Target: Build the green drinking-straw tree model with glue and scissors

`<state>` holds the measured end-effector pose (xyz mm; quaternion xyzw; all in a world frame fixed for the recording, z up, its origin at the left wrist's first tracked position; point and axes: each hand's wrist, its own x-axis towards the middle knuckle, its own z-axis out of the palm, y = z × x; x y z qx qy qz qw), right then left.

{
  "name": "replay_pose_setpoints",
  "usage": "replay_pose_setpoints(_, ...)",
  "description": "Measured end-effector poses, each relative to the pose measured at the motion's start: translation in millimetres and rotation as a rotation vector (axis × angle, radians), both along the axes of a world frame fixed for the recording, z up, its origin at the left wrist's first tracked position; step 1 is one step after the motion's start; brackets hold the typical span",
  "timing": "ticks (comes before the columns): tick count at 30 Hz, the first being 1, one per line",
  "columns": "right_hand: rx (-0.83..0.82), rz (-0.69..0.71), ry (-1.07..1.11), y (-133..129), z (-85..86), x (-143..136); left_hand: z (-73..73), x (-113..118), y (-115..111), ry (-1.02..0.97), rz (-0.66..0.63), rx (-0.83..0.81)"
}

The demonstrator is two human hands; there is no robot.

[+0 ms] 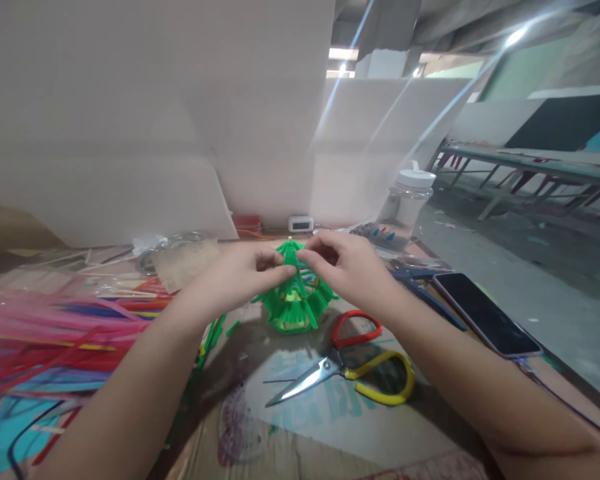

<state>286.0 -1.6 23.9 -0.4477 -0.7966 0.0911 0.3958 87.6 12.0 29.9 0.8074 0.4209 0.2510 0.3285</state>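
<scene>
A small green pagoda-like model (pixel 291 313), with flared, ribbed tiers, stands upright on the cardboard-covered table. My left hand (pixel 247 270) reaches its upper part from the left, thumb and fingers pinched at a green strip near the top. From the other side my right hand (pixel 343 260) comes in, its thumb and forefinger closed at the same upper part. What exactly lies between the fingertips is partly hidden. Just in front of the model are scissors (pixel 330 363) with one red and one yellow handle, blades apart and pointing left.
Pink, red and blue strips (pixel 80 333) pile up at left. A phone (pixel 487 313) with a cable lies at right, near the table edge. Behind stand a clear bottle with white lid (pixel 414 190), a small white display device (pixel 301 224) and a pale partition (pixel 155 100).
</scene>
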Motion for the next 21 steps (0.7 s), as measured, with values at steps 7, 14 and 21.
replay_pose_setpoints(7,-0.054,-0.080,-0.073,3.6,5.2,-12.8,1.7,1.0,-1.4,0.036,-0.006,0.054)
replay_pose_setpoints(14,-0.073,0.002,0.160,2.9,7.7,-6.4,9.1,-5.2,-7.9,0.141,0.076,0.124)
replay_pose_setpoints(21,-0.058,0.116,0.289,-9.9,12.3,-11.4,15.0,-11.0,-20.9,0.256,0.331,0.382)
